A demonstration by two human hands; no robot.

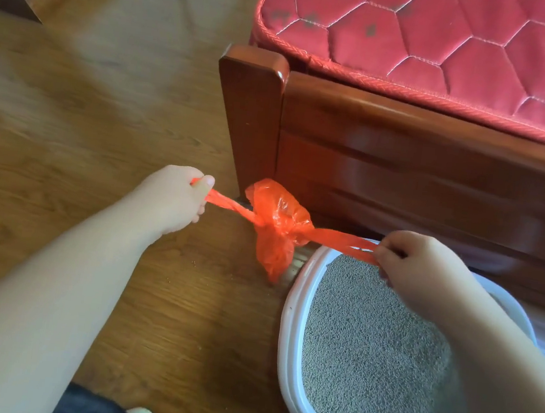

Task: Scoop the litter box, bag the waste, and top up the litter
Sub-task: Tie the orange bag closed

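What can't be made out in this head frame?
- Bag contents: head view, orange plastic opaque.
- Litter box far and right sides: right arm covers them, frame edges cut the box.
- Scoop and spare litter: none visible.
- Knot: bunched plastic hides whether it is tight; left hand and right hand pull the handles.

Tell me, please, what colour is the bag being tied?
Orange-red; the bag shows clearly in the head view, its handles pulled apart by both hands.

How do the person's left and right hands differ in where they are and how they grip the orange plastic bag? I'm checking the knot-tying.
The left hand is a fist over the wooden floor; the right hand pinches its handle above the white litter box. The left handle is twisted into a cord; the right one shows two flat strands. Both pull outward from the orange plastic bag, handles taut.
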